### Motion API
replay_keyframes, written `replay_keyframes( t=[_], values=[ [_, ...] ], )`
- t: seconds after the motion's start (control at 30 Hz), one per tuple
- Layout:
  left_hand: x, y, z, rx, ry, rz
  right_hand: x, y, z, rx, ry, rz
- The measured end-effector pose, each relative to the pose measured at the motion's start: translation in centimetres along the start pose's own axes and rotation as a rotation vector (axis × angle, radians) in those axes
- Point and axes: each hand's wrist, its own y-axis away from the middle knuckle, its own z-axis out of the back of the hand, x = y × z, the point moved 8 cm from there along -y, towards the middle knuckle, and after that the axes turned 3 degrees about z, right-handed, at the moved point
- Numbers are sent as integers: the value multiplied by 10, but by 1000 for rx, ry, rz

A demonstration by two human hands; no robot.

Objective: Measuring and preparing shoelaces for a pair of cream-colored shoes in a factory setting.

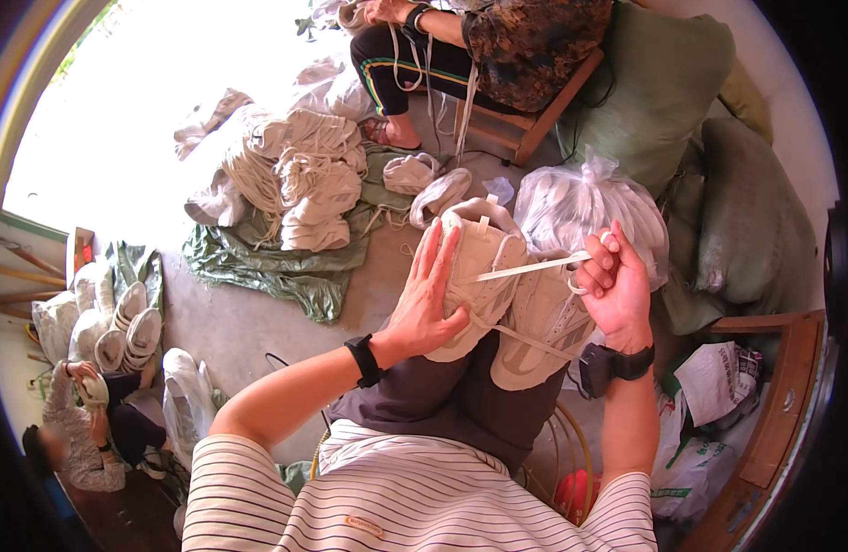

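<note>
Two beige sneakers (470,253) stand side by side on my lap, toes toward me. My left hand (422,308) lies against the outer side of the left one, its fingers stretched out and its thumb across the shoe's front. From that sneaker a pale flat shoelace (530,267) runs taut to the right. My right hand (617,290) is closed on the lace, raised beside the right sneaker (523,363). Another length of lace sags across both toes toward my right wrist.
A pile of beige shoes and laces (304,175) lies on green sheeting (286,276). A clear bag of shoes (589,202) stands just beyond my right hand. One person (525,46) sits ahead on a wooden chair; another (83,432) works at lower left. Stuffed green sacks (755,212) line the right.
</note>
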Motion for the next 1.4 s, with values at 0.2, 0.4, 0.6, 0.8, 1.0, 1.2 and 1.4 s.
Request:
replay_keyframes(
  t=[0.2, 0.4, 0.6, 0.8, 1.0, 1.2, 1.4],
  values=[
    [-1, 9, 4, -20, -9, 9, 6, 36, -36, -142, 668, 185],
    [7, 17, 5, -59, -46, 32, -36, 104, -104, 383, 1134, 111],
    [10, 24, 7, -183, 297, 11, -122, 182, -147, 1064, 1220, 19],
    [44, 46, 38, -66, 528, 232, -94, 126, -109, 369, 1733, 384],
    [69, 60, 84, 88, 182, 273, -107, 100, -71, 178, 2042, 421],
    [19, 39, 100, -5, 42, -71, -113, 99, -84, 185, 1925, 370],
    [-1, 23, 73, 147, -86, -164, -62, 81, -89, 14, 1746, 280]
  ],
)
